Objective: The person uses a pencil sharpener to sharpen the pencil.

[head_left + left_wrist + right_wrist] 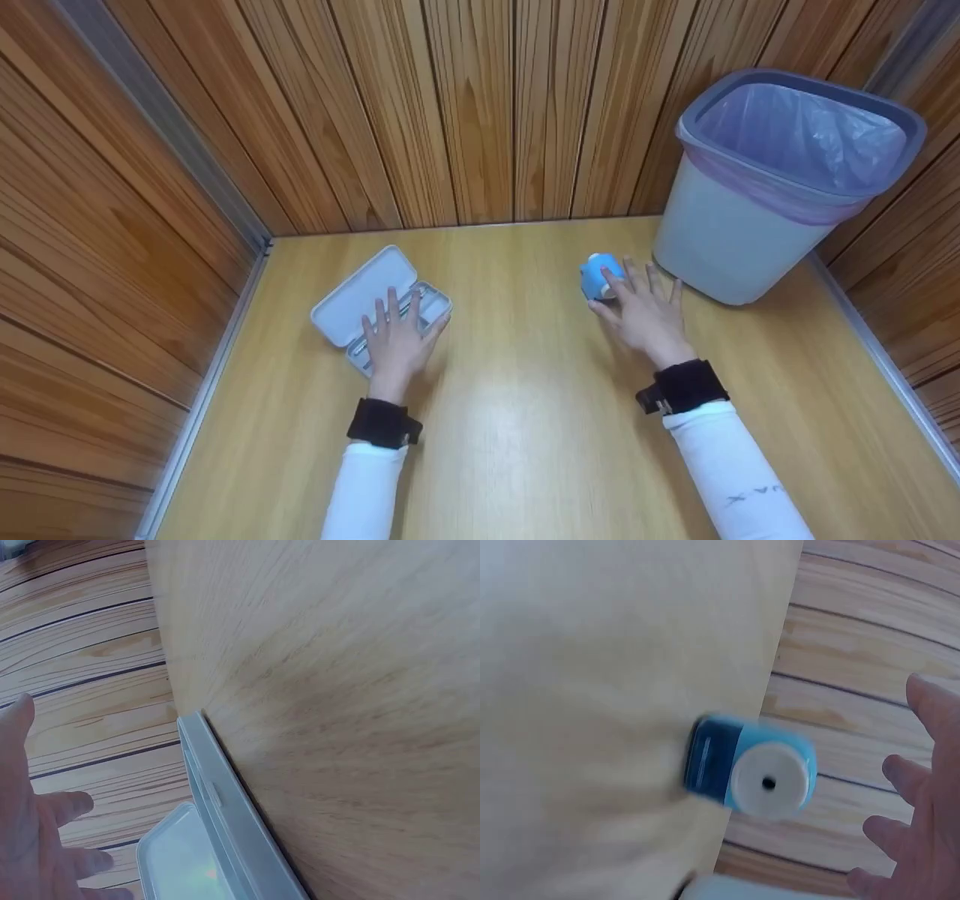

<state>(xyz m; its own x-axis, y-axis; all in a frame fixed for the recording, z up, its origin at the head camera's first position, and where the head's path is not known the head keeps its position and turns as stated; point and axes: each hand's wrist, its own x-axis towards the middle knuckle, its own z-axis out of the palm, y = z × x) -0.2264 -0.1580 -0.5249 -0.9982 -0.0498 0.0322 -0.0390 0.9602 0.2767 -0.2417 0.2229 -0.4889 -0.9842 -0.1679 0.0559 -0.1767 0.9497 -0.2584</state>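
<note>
A light grey pencil case [360, 300] lies with its lid unfolded on the left part of the table, a few slim items in its tray. My left hand [397, 341] is spread over the tray, hiding part of it; in the left wrist view the fingers are held above the case's side wall [232, 802]. On the right stands a small blue pencil sharpener [598, 275], with a white round front and dark hole in the right wrist view. My right hand [645, 311], fingers spread, hovers just beside the sharpener and overlaps it in the head view.
A tall bin [739, 232] with a grey rim and a pinkish bag liner stands in the back right corner. Wood-panelled walls [480, 112] enclose the table [502, 420] at the back and both sides.
</note>
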